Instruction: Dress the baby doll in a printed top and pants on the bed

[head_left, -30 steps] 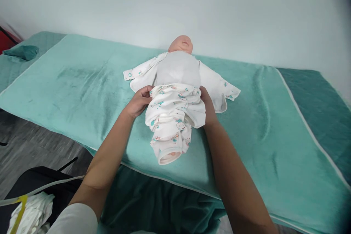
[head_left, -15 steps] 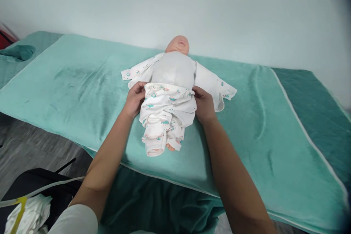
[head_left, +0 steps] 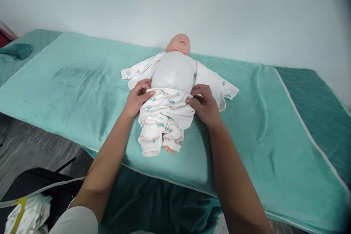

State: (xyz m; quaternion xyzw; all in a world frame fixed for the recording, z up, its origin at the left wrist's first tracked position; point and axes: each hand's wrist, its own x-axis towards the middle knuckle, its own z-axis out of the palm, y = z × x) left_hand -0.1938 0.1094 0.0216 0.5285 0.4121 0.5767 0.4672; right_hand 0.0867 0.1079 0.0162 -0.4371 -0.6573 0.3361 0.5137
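Observation:
A baby doll (head_left: 175,68) lies on its back, head toward the wall. It wears an open white printed jacket (head_left: 212,80), the sleeves spread to both sides, and white printed pants (head_left: 166,108) bunched along its legs. My left hand (head_left: 137,98) grips the waistband at the left hip, thumb over the fabric. At the opposite hip, my right hand (head_left: 204,103) pinches the waistband between thumb and fingers. The doll's toes (head_left: 169,150) peek out of one pant leg; the other foot is mostly covered.
A green velvety cover (head_left: 82,80) spreads over the bed, against a pale wall (head_left: 175,3). At the lower left, a black chair (head_left: 35,179) holds crumpled white printed cloth (head_left: 33,210). A pale tube (head_left: 52,187) crosses above it.
The waistband sits slightly lower on the doll's belly. My right thumb has come round to the front of the fabric, and my left thumb now lies over the waistband.

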